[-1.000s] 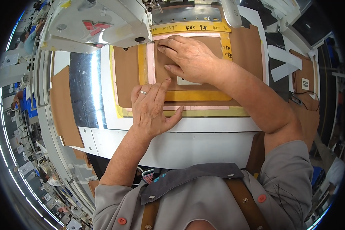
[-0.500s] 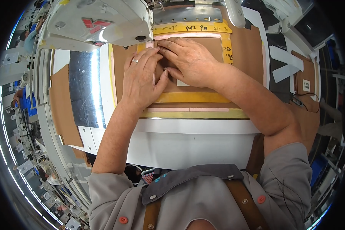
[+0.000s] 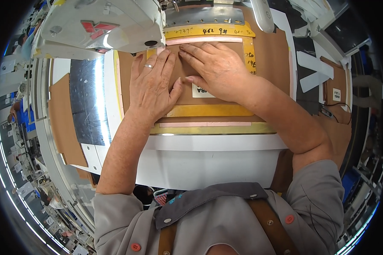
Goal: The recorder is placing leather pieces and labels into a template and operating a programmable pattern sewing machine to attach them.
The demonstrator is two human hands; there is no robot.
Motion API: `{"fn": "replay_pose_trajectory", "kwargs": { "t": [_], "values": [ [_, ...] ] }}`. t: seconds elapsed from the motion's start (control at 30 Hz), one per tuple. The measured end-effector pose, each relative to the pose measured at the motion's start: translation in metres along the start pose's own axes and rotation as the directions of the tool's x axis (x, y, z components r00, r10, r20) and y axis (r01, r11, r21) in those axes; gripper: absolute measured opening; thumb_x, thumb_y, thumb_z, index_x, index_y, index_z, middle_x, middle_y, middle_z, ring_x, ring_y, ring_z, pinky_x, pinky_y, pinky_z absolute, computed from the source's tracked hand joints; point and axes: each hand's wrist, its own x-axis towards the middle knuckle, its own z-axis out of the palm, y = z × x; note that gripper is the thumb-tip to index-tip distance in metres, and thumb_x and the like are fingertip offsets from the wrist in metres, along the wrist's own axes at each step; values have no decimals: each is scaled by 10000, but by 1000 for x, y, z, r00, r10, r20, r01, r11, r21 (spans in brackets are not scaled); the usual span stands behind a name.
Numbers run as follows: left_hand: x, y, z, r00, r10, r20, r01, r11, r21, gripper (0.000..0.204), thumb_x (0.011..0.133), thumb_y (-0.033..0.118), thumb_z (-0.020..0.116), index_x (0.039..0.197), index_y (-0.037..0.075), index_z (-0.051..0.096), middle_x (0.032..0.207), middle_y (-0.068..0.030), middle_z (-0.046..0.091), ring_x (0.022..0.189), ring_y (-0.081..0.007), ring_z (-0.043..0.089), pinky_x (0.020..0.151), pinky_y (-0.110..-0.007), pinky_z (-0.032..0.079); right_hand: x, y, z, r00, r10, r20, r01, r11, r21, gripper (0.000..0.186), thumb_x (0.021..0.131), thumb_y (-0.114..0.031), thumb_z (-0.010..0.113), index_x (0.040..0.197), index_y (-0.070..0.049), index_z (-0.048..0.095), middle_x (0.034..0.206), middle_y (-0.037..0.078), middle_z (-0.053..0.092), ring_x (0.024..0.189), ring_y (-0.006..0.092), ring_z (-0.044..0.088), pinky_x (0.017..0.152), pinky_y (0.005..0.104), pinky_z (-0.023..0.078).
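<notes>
The left hand (image 3: 152,89) lies flat across the yellow frame (image 3: 212,111), the right hand (image 3: 221,70) loosely spread on the brown sheet (image 3: 185,95).

1. Bright, even light; left hand (image 3: 153,87), right hand (image 3: 220,68) sharp
2. Hard glare streak on metal plate (image 3: 87,100)
3. Strip lights (image 3: 18,211) glow, curved, at left rim
4. Fisheye bending; black corners; background soft

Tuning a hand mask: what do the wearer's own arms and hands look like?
Left hand and right hand gloveless; silver-coloured ring on the left. Forearms bare, no watch visible. Short grey sleeves, ending near the elbows.
</notes>
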Motion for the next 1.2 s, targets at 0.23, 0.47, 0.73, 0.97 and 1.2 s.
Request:
{"fn": "replay_pose_trajectory", "kwargs": {
  "t": [0.23,0.47,0.73,0.97,1.2],
  "values": [
    [10,11,-2,997,-1,76,-11,988,154,607,917,453,632,1380,62,595,1347,-101,614,1217,-232,581,1177,-497,266,-26,7,-26,995,96,3,-94,975,-200,573,840,-375,761,1289,-32,661,1300,86,661,1184,224,603,1044,381,460],
    [13,16,-5,996,-5,91,-13,980,200,674,923,530,630,1433,92,574,1359,-108,606,1213,-255,583,1175,-489,260,-42,3,-30,987,157,-28,-159,950,-268,596,816,-382,779,1272,-13,673,1279,129,674,1211,267,599,1072,392,477],
    [10,6,17,990,85,113,-59,975,-216,636,959,391,650,1477,53,499,1514,-168,464,1348,-376,493,1155,-498,384,-39,2,-29,985,165,53,-145,952,-270,635,822,-365,771,1326,-3,636,1406,123,595,1281,280,557,1063,323,484],
    [12,17,20,996,67,56,-49,960,-274,707,901,360,717,1473,17,485,1531,-199,434,1416,-383,437,1200,-520,328,-38,-17,-11,981,160,107,-142,978,-156,635,1012,-529,520,1448,-70,564,1479,115,536,1423,366,432,1118,718,306],
    [15,21,18,997,42,57,-22,949,-314,677,875,238,726,1473,23,492,1521,-204,445,1427,-415,418,1198,-514,333,-38,-5,-14,982,145,120,-131,985,-114,659,1031,-547,478,1486,-72,516,1511,98,505,1450,340,394,1149,719,272]
  ]
}}
